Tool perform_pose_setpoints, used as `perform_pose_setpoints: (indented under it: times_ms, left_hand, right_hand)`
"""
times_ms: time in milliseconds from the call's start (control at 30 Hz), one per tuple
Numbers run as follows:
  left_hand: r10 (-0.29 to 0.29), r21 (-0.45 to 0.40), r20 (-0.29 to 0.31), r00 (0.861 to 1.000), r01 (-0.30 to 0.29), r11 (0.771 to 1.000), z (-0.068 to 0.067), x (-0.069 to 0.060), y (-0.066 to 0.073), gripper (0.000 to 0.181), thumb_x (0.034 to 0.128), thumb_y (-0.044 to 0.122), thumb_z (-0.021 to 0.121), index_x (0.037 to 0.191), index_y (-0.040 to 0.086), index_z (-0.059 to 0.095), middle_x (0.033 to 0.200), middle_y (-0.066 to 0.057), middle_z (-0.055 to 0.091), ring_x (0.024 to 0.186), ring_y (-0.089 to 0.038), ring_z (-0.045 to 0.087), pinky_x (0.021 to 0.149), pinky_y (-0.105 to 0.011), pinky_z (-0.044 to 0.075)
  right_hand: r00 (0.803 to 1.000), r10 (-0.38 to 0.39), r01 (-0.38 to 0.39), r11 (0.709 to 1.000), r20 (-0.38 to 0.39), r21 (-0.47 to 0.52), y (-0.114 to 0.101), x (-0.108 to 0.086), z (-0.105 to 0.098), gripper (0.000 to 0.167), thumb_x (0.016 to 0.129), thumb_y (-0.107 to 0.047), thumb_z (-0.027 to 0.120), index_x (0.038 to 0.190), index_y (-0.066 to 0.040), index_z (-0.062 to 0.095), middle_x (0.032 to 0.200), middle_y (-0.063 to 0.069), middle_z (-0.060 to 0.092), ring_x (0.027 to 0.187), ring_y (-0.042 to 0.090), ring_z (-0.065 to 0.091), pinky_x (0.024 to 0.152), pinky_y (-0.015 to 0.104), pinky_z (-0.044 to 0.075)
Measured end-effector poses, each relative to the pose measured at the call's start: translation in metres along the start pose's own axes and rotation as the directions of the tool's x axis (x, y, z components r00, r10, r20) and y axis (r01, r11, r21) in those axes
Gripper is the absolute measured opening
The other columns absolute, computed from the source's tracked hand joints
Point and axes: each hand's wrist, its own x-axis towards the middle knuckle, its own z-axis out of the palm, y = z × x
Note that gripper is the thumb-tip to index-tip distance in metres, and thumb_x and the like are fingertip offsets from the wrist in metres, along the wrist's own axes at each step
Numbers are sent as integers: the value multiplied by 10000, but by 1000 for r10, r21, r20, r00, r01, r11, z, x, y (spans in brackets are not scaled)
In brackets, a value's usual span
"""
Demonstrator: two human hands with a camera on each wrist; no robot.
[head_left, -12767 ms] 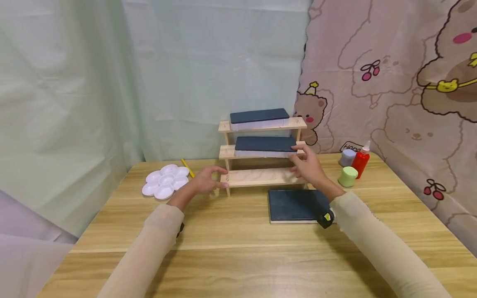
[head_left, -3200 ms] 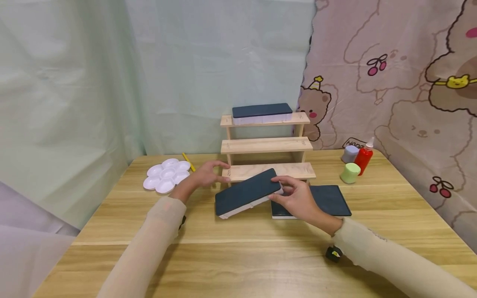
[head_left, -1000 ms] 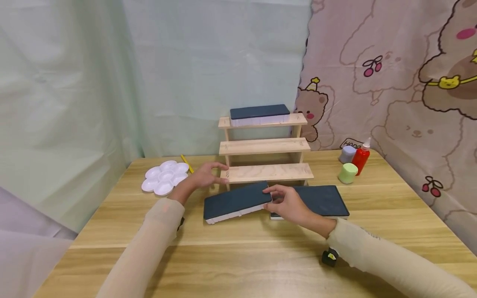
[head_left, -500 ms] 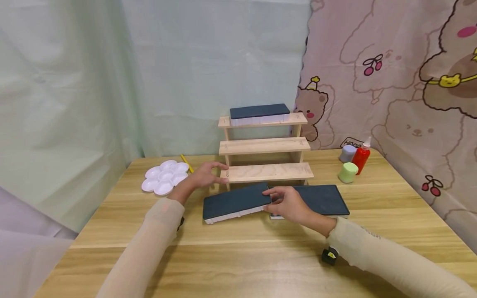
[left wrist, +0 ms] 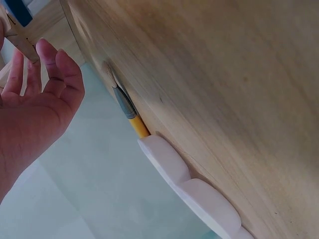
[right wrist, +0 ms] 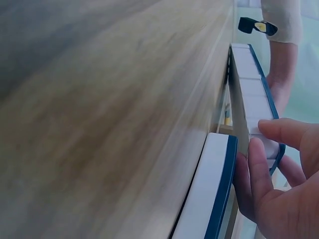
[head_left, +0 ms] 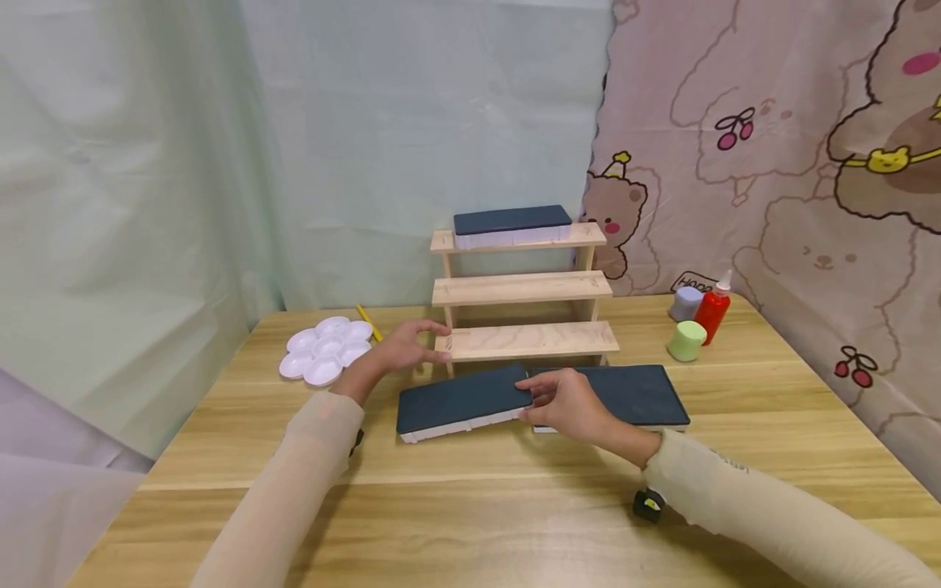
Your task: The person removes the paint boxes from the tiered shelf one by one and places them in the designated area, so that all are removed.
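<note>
My right hand (head_left: 569, 402) grips the right end of a long, flat white box with a dark blue lid (head_left: 463, 402), thumb on the near side. In the right wrist view, that box (right wrist: 255, 97) slopes, its held end raised off the table and its far end low. At the left end of the lowest shelf, my left hand (head_left: 406, 347) holds the tip of the board of a three-tier wooden rack (head_left: 529, 341). A second blue-lidded box (head_left: 628, 394) lies flat on the table at the right; a third (head_left: 512, 222) sits on the top tier.
A white flower-shaped palette (head_left: 327, 349) lies at the left with a yellow-handled paintbrush (head_left: 370, 323) behind it. At the right stand a red bottle (head_left: 711, 317), a green-lidded jar (head_left: 687, 341) and a bluish jar (head_left: 686, 304). Curtains hang behind the table (head_left: 470, 523).
The box in my right hand came off the middle shelf and down in front of the rack. Over the last second it has shifted slightly left and lower. My left hand stays at the rack.
</note>
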Motion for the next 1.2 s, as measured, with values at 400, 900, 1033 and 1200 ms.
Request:
perform_pose_setpoints:
  times_ms: [400,900,1033,1200]
  left_hand:
    - [-9,-2,-2,1000,9,1000,0,0,1,540,861,288,792,1333,94,614,1476,-174,463,1405,-374,345,1110,-557,315]
    - [-19,4,3,1000,19,1000,0,1,-1,542,866,291,786,1341,100,608,1478,-168,462,1410,-375,337,1111,-558,314]
    - [-21,4,4,1000,21,1000,0,1,-1,540,862,284,792,1338,106,612,1469,-154,476,1408,-361,345,1110,-547,321]
    - [-19,8,5,1000,19,1000,0,1,0,541,862,287,791,1339,105,611,1466,-155,479,1405,-362,348,1108,-546,324]
  right_hand:
    - [997,-76,77,994,22,-72,-1,2,5,390,814,-72,811,1187,-14,714,1042,112,743,869,192,717,674,226,563]
    - [995,93,-97,992,45,83,-4,6,4,377,805,-82,821,1163,-51,709,1055,135,701,863,236,682,544,321,545]
    - [988,149,-152,982,34,113,-6,8,7,353,796,-84,829,1134,-70,725,1086,131,697,996,279,650,536,308,481]
    - [986,163,-165,979,26,122,-5,9,10,324,789,-71,832,1097,-78,732,1040,112,701,1054,298,622,561,304,437]
